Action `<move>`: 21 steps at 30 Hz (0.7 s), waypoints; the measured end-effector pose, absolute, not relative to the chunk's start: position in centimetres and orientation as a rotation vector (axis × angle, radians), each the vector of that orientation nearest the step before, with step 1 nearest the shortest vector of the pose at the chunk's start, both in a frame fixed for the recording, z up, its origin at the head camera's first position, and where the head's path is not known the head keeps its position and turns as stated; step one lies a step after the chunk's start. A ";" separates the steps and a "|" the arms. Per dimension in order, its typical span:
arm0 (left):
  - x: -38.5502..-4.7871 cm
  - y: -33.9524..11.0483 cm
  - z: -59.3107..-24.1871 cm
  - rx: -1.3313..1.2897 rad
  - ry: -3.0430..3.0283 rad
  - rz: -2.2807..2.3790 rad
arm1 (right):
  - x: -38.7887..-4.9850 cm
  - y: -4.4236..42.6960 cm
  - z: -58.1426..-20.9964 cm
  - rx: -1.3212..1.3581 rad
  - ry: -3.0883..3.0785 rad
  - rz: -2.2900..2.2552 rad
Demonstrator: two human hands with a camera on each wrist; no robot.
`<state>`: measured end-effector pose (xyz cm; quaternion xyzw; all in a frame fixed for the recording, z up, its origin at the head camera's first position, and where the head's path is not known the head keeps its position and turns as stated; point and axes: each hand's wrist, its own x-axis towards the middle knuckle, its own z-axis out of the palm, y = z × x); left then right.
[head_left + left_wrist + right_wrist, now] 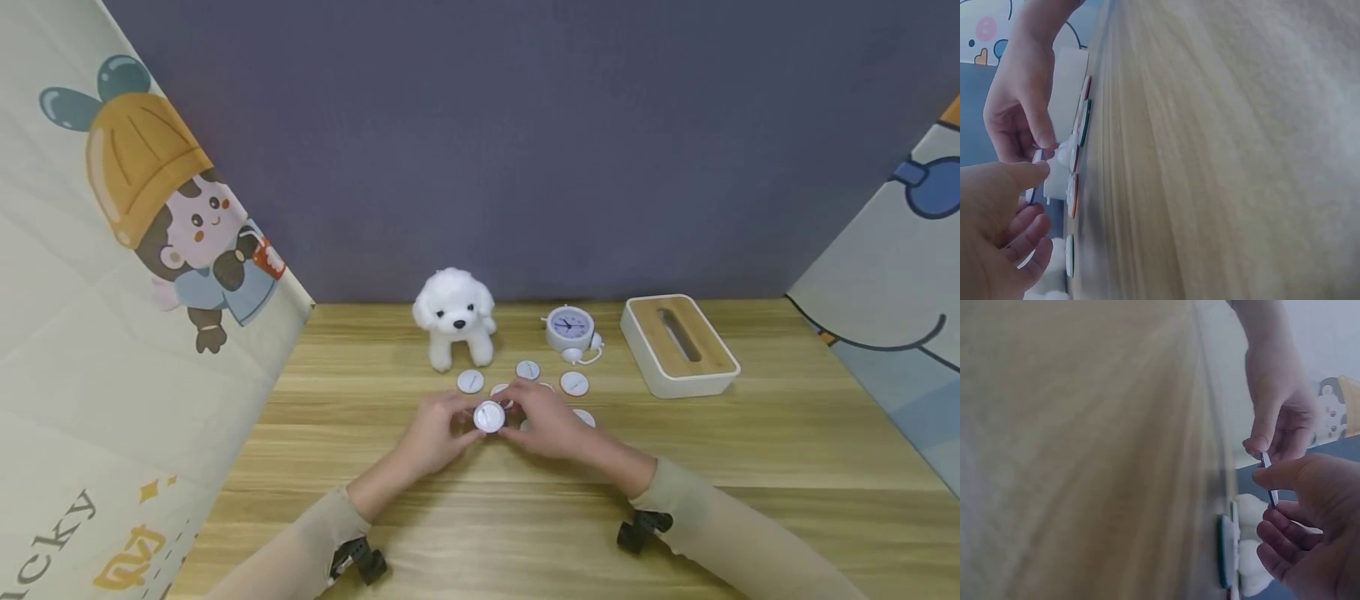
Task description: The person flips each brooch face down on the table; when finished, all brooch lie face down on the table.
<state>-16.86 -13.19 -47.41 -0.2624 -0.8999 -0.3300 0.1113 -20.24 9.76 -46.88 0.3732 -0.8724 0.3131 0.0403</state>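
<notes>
Above the wooden table, a round white disc (489, 417) with a dark rim is held between both hands. My left hand (435, 433) pinches its left edge between thumb and fingers. On the opposite edge, my right hand (547, 421) pinches it too. Both wrist views show the thin disc (1269, 480) edge-on, raised off the tabletop. More round discs lie around the hands, among them one disc (470, 381) in front of the toy dog, another (528, 369) behind the right hand and a third (574, 383) to its right. The right hand partly covers several others.
A white plush dog (453, 317) sits behind the discs. Right of it are a white alarm clock (569, 327) and a white tissue box (690, 383) with a wooden lid. A dark panel (525, 150) stands along the table's back edge, with printed cloth (90, 333) at the left.
</notes>
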 end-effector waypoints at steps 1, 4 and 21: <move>-16.8 -13.3 -47.5 -0.764 -2.664 -0.957 | -20.2 9.6 -47.0 1.146 -2.683 0.937; -16.7 -13.5 -47.6 -0.753 -2.706 -0.941 | -20.0 9.1 -47.3 1.158 -2.719 0.903; -16.8 -14.8 -48.6 -0.729 -2.799 -0.893 | -20.0 6.7 -47.3 1.206 -2.834 0.708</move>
